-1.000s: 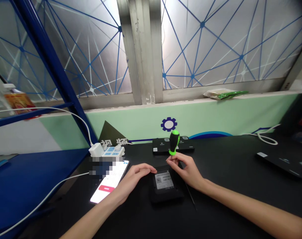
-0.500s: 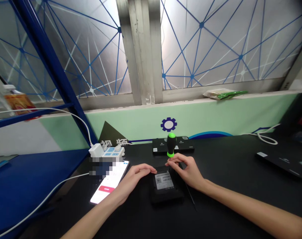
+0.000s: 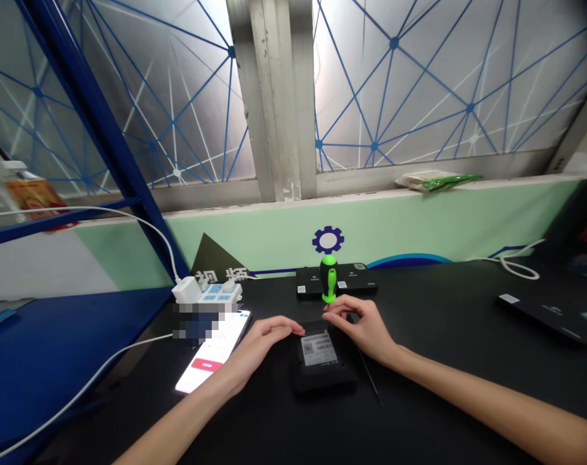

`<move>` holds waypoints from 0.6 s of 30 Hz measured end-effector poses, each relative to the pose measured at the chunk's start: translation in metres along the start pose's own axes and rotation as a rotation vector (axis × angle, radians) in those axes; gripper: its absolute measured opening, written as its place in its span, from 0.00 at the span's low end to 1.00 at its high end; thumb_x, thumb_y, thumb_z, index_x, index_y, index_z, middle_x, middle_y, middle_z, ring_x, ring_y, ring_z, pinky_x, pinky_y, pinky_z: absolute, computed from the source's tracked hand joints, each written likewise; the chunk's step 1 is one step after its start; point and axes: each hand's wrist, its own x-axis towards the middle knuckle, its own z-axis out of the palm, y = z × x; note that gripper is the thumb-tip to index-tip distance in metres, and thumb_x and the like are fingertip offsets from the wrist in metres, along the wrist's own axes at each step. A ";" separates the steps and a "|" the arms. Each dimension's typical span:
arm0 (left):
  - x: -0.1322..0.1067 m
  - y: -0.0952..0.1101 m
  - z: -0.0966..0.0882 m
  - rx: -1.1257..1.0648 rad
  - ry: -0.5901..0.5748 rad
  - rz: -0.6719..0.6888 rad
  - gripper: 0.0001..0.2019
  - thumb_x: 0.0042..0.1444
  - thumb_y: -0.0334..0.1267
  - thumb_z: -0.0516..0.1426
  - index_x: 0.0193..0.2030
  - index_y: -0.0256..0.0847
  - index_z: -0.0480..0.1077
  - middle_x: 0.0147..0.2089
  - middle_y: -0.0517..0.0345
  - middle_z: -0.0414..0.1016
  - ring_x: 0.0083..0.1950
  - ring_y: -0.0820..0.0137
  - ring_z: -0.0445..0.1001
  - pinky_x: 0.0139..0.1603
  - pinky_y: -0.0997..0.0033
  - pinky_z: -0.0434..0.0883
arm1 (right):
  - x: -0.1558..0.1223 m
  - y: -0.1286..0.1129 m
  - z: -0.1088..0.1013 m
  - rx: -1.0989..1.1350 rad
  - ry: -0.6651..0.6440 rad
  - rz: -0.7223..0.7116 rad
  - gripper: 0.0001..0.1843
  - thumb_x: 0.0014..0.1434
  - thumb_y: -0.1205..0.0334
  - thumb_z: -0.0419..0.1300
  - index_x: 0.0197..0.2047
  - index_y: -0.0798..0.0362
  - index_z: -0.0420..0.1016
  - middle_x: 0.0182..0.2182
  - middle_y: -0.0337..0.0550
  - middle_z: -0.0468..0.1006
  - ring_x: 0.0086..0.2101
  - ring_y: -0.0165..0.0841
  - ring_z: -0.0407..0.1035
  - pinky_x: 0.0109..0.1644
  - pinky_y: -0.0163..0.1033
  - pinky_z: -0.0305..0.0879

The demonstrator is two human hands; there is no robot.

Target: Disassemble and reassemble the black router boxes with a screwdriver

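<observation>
A black boxy device (image 3: 299,374) with a white printed label lies on the black table. At its upper left edge rest the outstretched fingertips of my left hand (image 3: 263,343); that hand holds nothing. My right hand (image 3: 365,328) pinches the shaft of a screwdriver (image 3: 329,279) with a black and green handle. The screwdriver stands nearly upright over the device's far edge, its tip hidden by my fingers. Beside the device, a thin dark rod (image 3: 369,374) lies slanting below my right hand.
A lit phone (image 3: 220,352) lies left of my left hand, near a white power strip (image 3: 222,294) with a plugged-in charger (image 3: 186,290). Flat black devices sit at the back (image 3: 317,287) and on the right (image 3: 549,316). A white cable (image 3: 518,270) lies at the back right.
The screwdriver has turned, so a green stripe on its handle now shows, and its top leans slightly further left. Both hands stay in nearly the same place.
</observation>
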 end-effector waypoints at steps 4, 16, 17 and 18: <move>0.000 -0.001 0.000 -0.008 0.004 -0.003 0.13 0.65 0.42 0.53 0.43 0.45 0.79 0.52 0.57 0.80 0.60 0.57 0.70 0.65 0.60 0.58 | -0.002 -0.002 -0.002 -0.019 -0.016 -0.016 0.09 0.63 0.55 0.63 0.36 0.52 0.78 0.31 0.45 0.84 0.31 0.37 0.77 0.39 0.41 0.72; 0.001 -0.001 0.000 -0.010 0.003 0.008 0.13 0.64 0.43 0.54 0.43 0.44 0.79 0.50 0.56 0.80 0.60 0.58 0.71 0.66 0.59 0.58 | -0.007 0.001 -0.002 0.083 -0.002 -0.036 0.11 0.69 0.55 0.56 0.43 0.53 0.75 0.37 0.48 0.83 0.34 0.37 0.76 0.38 0.41 0.73; 0.002 -0.001 0.000 -0.009 0.005 0.008 0.13 0.64 0.43 0.54 0.43 0.44 0.79 0.50 0.56 0.80 0.60 0.58 0.71 0.66 0.59 0.58 | -0.007 0.002 -0.002 0.088 -0.002 -0.036 0.11 0.69 0.55 0.56 0.43 0.53 0.75 0.37 0.49 0.83 0.34 0.37 0.76 0.38 0.41 0.73; 0.002 -0.002 0.000 -0.007 0.006 0.008 0.13 0.64 0.43 0.53 0.43 0.44 0.79 0.50 0.56 0.80 0.60 0.58 0.71 0.65 0.59 0.58 | -0.008 0.003 -0.002 0.092 0.000 -0.037 0.11 0.69 0.54 0.56 0.44 0.52 0.74 0.37 0.49 0.82 0.34 0.37 0.76 0.38 0.40 0.73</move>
